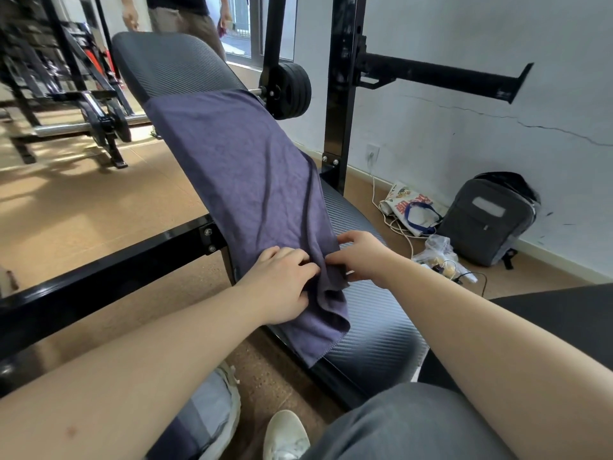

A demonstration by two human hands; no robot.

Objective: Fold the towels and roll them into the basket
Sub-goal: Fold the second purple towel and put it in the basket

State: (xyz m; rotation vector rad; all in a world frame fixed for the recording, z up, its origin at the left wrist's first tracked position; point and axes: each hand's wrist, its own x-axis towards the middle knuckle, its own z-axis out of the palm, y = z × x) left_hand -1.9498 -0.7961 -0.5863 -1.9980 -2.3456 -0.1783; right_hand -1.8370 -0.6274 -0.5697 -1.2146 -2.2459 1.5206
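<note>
A long purple-grey towel [245, 174] lies folded lengthwise along a black padded weight bench [172, 64], its near end drooping over the seat. My left hand [282, 283] presses down on the towel's near part, fingers bent into the cloth. My right hand [361, 255] pinches the towel's right edge just beside the left hand. At the bottom left, a white woven basket [212, 416] shows partly behind my left forearm, with folded grey and purple cloth in it.
A black steel rack [341, 104] with weight plates [288, 91] stands right of the bench. A grey backpack [487, 217], a tote bag [411, 207] and cables lie by the wall. A person [185, 14] stands at the back. A black frame bar [109, 270] crosses left.
</note>
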